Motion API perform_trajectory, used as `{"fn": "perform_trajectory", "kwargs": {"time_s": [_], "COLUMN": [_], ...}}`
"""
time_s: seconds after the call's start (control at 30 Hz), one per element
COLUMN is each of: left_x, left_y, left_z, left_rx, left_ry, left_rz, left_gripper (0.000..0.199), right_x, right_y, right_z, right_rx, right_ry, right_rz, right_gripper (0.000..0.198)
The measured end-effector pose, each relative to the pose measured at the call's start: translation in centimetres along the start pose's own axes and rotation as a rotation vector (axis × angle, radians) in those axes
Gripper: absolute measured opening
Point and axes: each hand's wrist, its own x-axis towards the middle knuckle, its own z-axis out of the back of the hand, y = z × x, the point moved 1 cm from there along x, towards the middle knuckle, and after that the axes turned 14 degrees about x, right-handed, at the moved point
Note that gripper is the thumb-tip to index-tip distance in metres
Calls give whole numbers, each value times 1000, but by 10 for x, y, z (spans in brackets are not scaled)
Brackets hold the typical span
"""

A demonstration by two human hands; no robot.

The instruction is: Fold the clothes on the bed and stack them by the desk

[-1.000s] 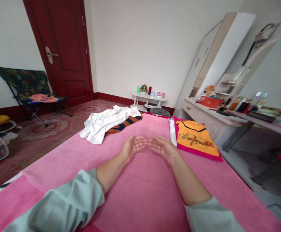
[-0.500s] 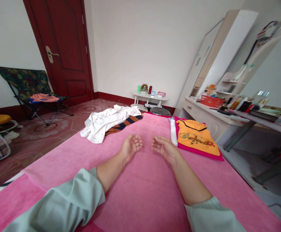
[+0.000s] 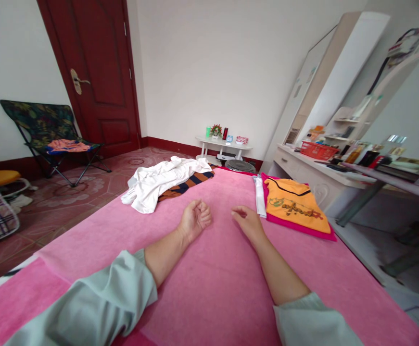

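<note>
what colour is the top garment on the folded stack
The top garment is yellow-orange with dark lettering, seen in the head view.

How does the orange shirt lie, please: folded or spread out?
Folded: the orange shirt lies flat in a compact, roughly rectangular block.

Rumpled white cloth (image 3: 164,180) partly hides orange-and-navy striped fabric (image 3: 191,183). We see the dark-red panelled door (image 3: 103,62) cut off above.

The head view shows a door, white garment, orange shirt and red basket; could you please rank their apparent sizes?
1. Door
2. White garment and orange shirt: too alike to rank
3. Red basket
</note>
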Motion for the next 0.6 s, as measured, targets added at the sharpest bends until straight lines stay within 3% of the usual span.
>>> {"fn": "perform_trajectory", "kwargs": {"time_s": [0.13,0.2,0.3,0.4,0.47,0.53,0.6], "left_x": [3,6,16,30,39,46,53], "left_y": [8,6,-14,-53,-81,-103,-117], "left_z": [-4,-2,13,44,69,92,111], "left_rx": [290,417,703,971,1436,1864,2026], "left_ry": [-21,11,-15,-145,-305,-470,-561], "left_rz": [-21,-19,-91,-200,-248,-194,-78], "left_gripper": [33,31,23,12,25,39,49], "right_x": [-2,-4,-7,-9,-11,-11,-11], "right_y": [-12,-16,-17,-13,-11,-10,-11], "right_z": [1,0,-3,-6,-8,-9,-9], "right_rx": [-758,-990,-1081,-1096,-1093,-1091,-1090], "right_ry": [130,177,181,168,157,146,139], "right_rz": [165,160,149,156,162,159,158], "right_gripper": [49,53,54,55,54,54,54]}}
